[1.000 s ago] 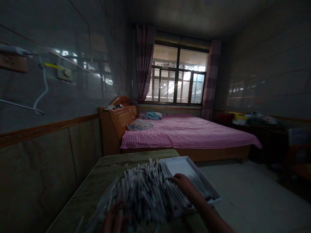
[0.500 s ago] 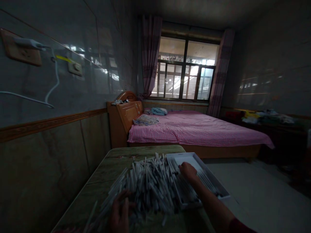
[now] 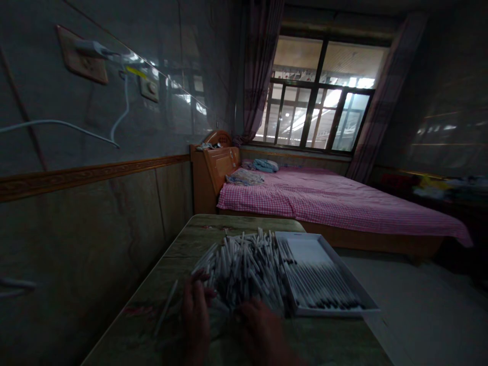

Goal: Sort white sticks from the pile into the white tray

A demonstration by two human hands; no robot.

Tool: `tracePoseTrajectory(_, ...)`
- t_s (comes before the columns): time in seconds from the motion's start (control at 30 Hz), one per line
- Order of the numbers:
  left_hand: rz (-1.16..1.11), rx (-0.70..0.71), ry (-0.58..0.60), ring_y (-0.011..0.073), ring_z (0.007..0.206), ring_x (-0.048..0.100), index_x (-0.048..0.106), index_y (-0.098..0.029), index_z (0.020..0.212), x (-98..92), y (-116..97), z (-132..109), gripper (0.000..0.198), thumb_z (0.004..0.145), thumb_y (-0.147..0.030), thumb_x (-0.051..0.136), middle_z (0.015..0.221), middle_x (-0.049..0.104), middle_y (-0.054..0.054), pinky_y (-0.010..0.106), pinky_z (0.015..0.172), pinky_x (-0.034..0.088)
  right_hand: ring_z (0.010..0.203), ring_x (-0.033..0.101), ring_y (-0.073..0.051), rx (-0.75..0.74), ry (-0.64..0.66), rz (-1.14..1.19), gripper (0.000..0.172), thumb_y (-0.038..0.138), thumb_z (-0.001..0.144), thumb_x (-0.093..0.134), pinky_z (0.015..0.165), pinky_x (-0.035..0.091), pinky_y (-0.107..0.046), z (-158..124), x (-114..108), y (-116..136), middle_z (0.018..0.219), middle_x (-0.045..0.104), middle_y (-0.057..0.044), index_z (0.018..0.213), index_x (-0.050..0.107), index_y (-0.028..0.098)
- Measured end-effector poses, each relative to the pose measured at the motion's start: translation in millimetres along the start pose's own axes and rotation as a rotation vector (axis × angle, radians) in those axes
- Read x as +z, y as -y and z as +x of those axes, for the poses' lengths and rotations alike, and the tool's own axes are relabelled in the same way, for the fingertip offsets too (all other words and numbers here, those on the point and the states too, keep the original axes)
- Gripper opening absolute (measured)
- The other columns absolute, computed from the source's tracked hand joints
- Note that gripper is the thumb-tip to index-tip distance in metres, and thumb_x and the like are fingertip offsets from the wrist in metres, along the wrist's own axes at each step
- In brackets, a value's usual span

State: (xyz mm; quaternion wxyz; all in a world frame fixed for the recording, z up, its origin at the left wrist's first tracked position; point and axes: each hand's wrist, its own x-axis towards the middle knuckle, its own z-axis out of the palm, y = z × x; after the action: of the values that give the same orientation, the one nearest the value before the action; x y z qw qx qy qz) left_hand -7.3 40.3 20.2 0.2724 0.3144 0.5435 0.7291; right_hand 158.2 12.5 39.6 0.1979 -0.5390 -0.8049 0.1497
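A big heap of thin whitish sticks, perhaps pens [image 3: 247, 264], lies on the table. My left hand [image 3: 197, 305] is at the heap's left front edge, its fingers bent; whether anything is between them is too dark to tell. At the front of the heap is my right hand [image 3: 261, 323], blurred, with its fingertips down among the sticks and hidden. Right of the heap stands a shallow white box [image 3: 337, 312] with rows of similar dark-tipped sticks inside. One loose stick [image 3: 166, 307] lies apart at the left.
The green marbled table [image 3: 179, 254] reaches toward a bed with a pink checked cover [image 3: 324, 203] and a wooden headboard [image 3: 219, 170]. A tiled wall with a socket [image 3: 86, 63] and a white cable [image 3: 125, 107] stands at the left.
My right hand has left the box and come back left and nearer to the front of the heap. The view has turned, and the rows in the box now show uncovered.
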Motion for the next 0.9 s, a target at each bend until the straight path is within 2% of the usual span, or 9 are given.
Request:
tracePoseTrajectory(0.1, -0.021, 0.021, -0.030, 0.0162, 0.060, 0.055, 0.062, -0.022, 0.108, -3.2, -1, 5, 0.052, 0.084, -0.066, 0.051, 0.097, 0.066, 0.005, 0.032, 0.053, 0.047, 0.096, 0.070, -0.026, -0.120, 0.087, -0.135, 0.022, 0.021, 0.080, 0.074, 0.072, 0.051, -0.029, -1, 25, 26, 0.105, 0.073, -0.005, 0.102, 0.074, 0.026)
tracePoseTrajectory(0.23, -0.029, 0.040, -0.057, 0.0142, 0.060, 0.050, 0.060, -0.022, 0.110, -7.7, -4, 9, 0.045, 0.089, -0.059, 0.048, 0.099, 0.063, 0.004, 0.029, 0.054, 0.046, 0.086, 0.072, -0.025, -0.218, -0.048, -0.273, 0.012, 0.019, 0.081, 0.076, 0.062, 0.051, -0.027, 12, 49, 35, 0.095, 0.074, -0.004, 0.091, 0.074, 0.025)
tracePoseTrajectory(0.3, -0.029, 0.042, -0.068, 0.0142, 0.062, 0.050, 0.059, -0.022, 0.110, -9.6, -5, 10, 0.040, 0.091, -0.056, 0.047, 0.099, 0.062, 0.004, 0.028, 0.055, 0.046, 0.080, 0.072, -0.024, -0.246, -0.137, -0.319, 0.012, 0.013, 0.079, 0.076, 0.058, 0.050, -0.027, 15, 58, 30, 0.089, 0.074, -0.004, 0.084, 0.074, 0.023)
tracePoseTrajectory(0.4, -0.025, 0.052, -0.076, 0.0145, 0.063, 0.051, 0.060, -0.023, 0.109, -10.4, -8, 10, 0.037, 0.092, -0.054, 0.047, 0.099, 0.062, 0.004, 0.028, 0.057, 0.046, 0.078, 0.072, -0.026, -0.240, -0.183, -0.354, 0.019, 0.007, 0.075, 0.076, 0.054, 0.049, -0.028, 11, 63, 18, 0.088, 0.075, -0.005, 0.084, 0.073, 0.023)
tracePoseTrajectory(0.5, -0.023, 0.062, -0.055, 0.0141, 0.061, 0.050, 0.059, -0.023, 0.109, -8.8, -10, 8, 0.039, 0.091, -0.055, 0.047, 0.099, 0.062, 0.004, 0.029, 0.057, 0.047, 0.078, 0.072, -0.027, -0.221, -0.204, -0.360, 0.027, 0.002, 0.072, 0.074, 0.054, 0.048, -0.029, 4, 59, 5, 0.090, 0.075, -0.006, 0.088, 0.072, 0.024)
tracePoseTrajectory(0.6, -0.016, 0.070, -0.014, 0.0142, 0.059, 0.051, 0.060, -0.023, 0.107, -6.5, -13, 4, 0.044, 0.088, -0.061, 0.049, 0.094, 0.064, 0.003, 0.029, 0.056, 0.047, 0.076, 0.072, -0.026, -0.139, -0.247, -0.367, 0.026, 0.001, 0.072, 0.072, 0.055, 0.049, -0.029, -2, 53, -10, 0.087, 0.074, -0.006, 0.084, 0.070, 0.023)
tracePoseTrajectory(0.7, 0.010, 0.066, 0.045, 0.0159, 0.054, 0.050, 0.065, -0.023, 0.093, -5.2, -16, -4, 0.048, 0.082, -0.068, 0.053, 0.074, 0.063, 0.000, 0.030, 0.052, 0.044, 0.075, 0.072, -0.024, -0.094, -0.300, -0.286, 0.020, 0.006, 0.078, 0.069, 0.058, 0.050, -0.028, -8, 50, -26, 0.089, 0.073, -0.005, 0.087, 0.065, 0.024)
tracePoseTrajectory(0.8, 0.067, 0.065, 0.090, 0.0194, 0.057, 0.054, 0.068, -0.024, 0.078, -3.7, -15, -12, 0.046, 0.075, -0.069, 0.060, 0.060, 0.059, -0.001, 0.032, 0.057, 0.045, 0.069, 0.072, -0.021, -0.047, -0.362, -0.074, 0.014, 0.012, 0.089, 0.059, 0.057, 0.049, -0.027, -13, 51, -40, 0.083, 0.073, -0.002, 0.093, 0.060, 0.025)
tracePoseTrajectory(0.9, 0.148, 0.034, 0.165, 0.0220, 0.058, 0.057, 0.072, -0.025, 0.082, 1.1, -9, -21, 0.044, 0.074, -0.067, 0.061, 0.058, 0.059, -0.002, 0.035, 0.060, 0.047, 0.063, 0.070, -0.019, -0.016, -0.424, 0.191, 0.014, 0.022, 0.100, 0.044, 0.058, 0.049, -0.026, -14, 52, -45, 0.075, 0.070, -0.001, 0.095, 0.056, 0.026)
